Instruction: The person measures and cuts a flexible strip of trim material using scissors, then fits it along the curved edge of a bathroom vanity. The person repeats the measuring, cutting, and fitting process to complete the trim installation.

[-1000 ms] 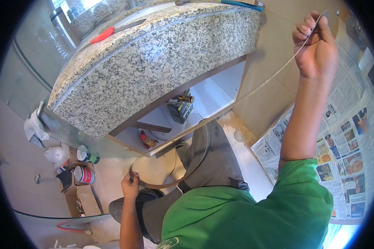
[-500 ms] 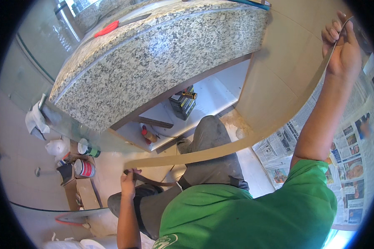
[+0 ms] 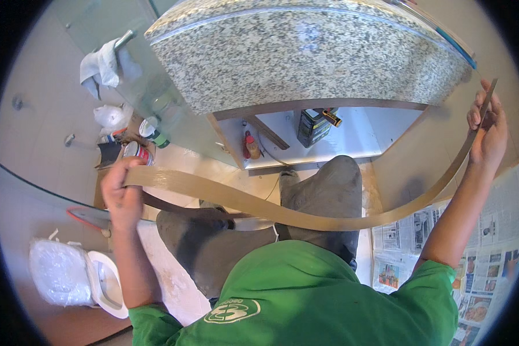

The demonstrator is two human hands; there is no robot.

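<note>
Since the frame 0.5 s ago, our left hand (image 3: 124,190) has risen and gone outward to the left, our right hand (image 3: 490,130) sits lower in the view, and the tan strip (image 3: 328,223) between the 2 now sags in a deeper curve; our view has also swung left, bringing in the plastic-wrapped toilet (image 3: 106,282). Our left hand pinches the strip between thumb and curled fingers, and a darker length runs back from that grip beneath the tan stretch. Our right hand pinches the other end, whose tip sticks up past the fingertips. We see the strip's low middle pass across our grey trousers (image 3: 323,190), though we cannot tell whether it touches them. Ahead of us stands the speckled stone table (image 3: 311,63), a blue-handled tool (image 3: 455,46) along its right edge. Within the cabinet (image 3: 357,135) below it, a yellow-and-black tool (image 3: 330,117) rests on a dark can (image 3: 312,130), and a red-topped bottle (image 3: 251,147) stands to the left, near a brown board (image 3: 268,132). Newspaper sheets (image 3: 403,236) spread at our right; at our left a red-and-white tin (image 3: 137,151) sits near a white bag (image 3: 111,117).
</note>
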